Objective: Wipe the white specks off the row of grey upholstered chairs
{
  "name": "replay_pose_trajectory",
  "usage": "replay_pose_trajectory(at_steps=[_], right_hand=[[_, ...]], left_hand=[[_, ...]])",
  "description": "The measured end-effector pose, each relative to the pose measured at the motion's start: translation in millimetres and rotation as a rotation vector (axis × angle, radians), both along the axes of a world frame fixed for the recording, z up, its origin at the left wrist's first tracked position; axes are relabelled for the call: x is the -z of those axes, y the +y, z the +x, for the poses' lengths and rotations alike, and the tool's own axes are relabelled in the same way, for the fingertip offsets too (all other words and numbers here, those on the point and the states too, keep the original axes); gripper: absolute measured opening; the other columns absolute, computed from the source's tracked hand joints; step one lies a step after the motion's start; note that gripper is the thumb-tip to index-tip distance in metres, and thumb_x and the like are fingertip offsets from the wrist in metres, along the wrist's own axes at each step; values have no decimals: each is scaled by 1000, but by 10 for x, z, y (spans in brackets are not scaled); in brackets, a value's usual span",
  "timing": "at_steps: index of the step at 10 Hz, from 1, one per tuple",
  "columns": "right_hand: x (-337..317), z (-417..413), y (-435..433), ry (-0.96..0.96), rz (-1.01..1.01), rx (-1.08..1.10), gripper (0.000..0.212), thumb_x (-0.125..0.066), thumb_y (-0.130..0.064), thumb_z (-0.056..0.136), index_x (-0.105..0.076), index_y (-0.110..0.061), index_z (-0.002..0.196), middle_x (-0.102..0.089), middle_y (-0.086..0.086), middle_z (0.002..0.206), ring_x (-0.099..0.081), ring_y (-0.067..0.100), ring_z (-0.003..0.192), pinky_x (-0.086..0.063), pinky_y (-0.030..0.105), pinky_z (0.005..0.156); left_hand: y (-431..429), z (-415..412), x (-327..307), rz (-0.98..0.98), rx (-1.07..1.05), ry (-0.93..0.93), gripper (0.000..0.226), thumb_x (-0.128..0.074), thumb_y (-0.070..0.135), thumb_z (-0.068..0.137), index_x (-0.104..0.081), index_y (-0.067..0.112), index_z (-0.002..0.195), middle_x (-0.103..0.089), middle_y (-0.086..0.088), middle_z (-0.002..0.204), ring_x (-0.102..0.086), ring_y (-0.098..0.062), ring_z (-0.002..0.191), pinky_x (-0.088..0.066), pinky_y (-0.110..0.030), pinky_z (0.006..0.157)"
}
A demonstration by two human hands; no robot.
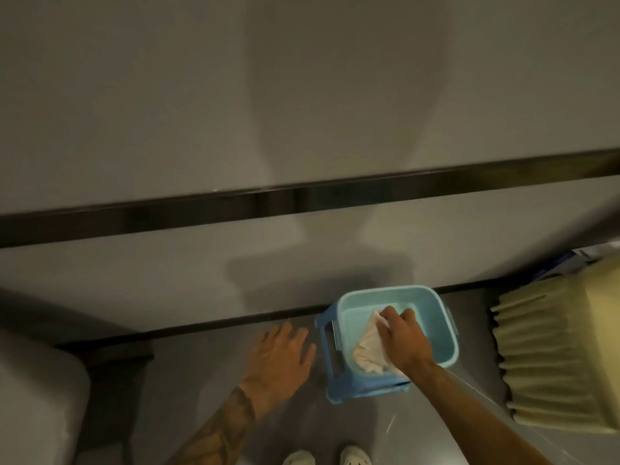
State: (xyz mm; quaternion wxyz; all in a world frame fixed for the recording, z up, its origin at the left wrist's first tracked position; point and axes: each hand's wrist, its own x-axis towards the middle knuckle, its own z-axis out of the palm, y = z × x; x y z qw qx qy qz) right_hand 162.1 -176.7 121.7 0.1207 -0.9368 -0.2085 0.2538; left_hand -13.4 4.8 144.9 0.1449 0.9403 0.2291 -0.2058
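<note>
My right hand (404, 337) is closed on a pale cloth (369, 350) inside a light blue square basin (446, 317). The basin sits on a blue plastic stool (330, 374) on the grey floor by the wall. To the left of the stool my left hand (281, 355) hovers with fingers spread and holds nothing. A grey upholstered seat (37, 407) shows at the lower left corner. No white specks can be made out on it.
A grey wall (302, 95) with a dark horizontal strip (302, 199) fills the upper view. A pale yellow ribbed object (553, 357) stands at the right, with something blue and white (563, 266) behind it. My white shoes (327, 458) are at the bottom edge.
</note>
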Motion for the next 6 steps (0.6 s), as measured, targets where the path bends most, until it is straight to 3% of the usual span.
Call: replay_pose_trajectory(at_steps=[1, 2, 3, 4, 5, 6], right_hand=[[792, 367, 97, 30, -5, -46, 28, -41, -31, 104, -51, -18, 127, -44, 14, 119, -58, 37, 101, -50, 40, 90], [1560, 574, 218, 43, -37, -98, 29, -41, -29, 104, -52, -17, 128, -44, 15, 119, -59, 37, 100, -51, 41, 89], [2147, 672, 292, 66, -64, -101, 29, -42, -30, 104, -54, -18, 128, -44, 16, 120, -59, 38, 102, -52, 42, 89], [2539, 693, 308, 78, -63, -109, 30, -40, -31, 104, -53, -18, 128, -47, 16, 120, -60, 38, 102, -52, 44, 91], [2496, 610, 274, 99, -75, -104, 33, -41, -30, 103, -50, -19, 133, -48, 16, 122, -60, 38, 102, -51, 44, 91], [2139, 582, 181, 44, -87, -176, 38, -43, -31, 103, -45, -21, 139, -46, 14, 130, -58, 35, 109, -50, 43, 95]], left_hand=[[3, 134, 613, 44, -23, -38, 48, -43, 45, 106, -58, 23, 146, -61, -8, 144, -58, -28, 132, -42, -40, 113], [11, 153, 1182, 92, -9, -116, 38, -53, 40, 89, -83, 18, 96, -78, -6, 91, -77, -26, 80, -62, -33, 73], [18, 134, 1554, 160, -49, -98, 43, -45, 44, 85, -83, 22, 87, -77, -2, 82, -75, -22, 70, -61, -30, 65], [32, 57, 1825, 104, -120, -53, 46, -43, 46, 100, -74, 25, 126, -73, -4, 121, -72, -23, 107, -56, -37, 95], [36, -30, 1869, 22, -161, 94, 56, -25, 54, 109, -35, 33, 159, -42, 1, 161, -39, -20, 148, -24, -37, 123], [-46, -12, 1646, 85, -123, 60, 57, -23, 55, 109, -30, 33, 161, -39, 2, 162, -36, -21, 148, -22, -35, 123]])
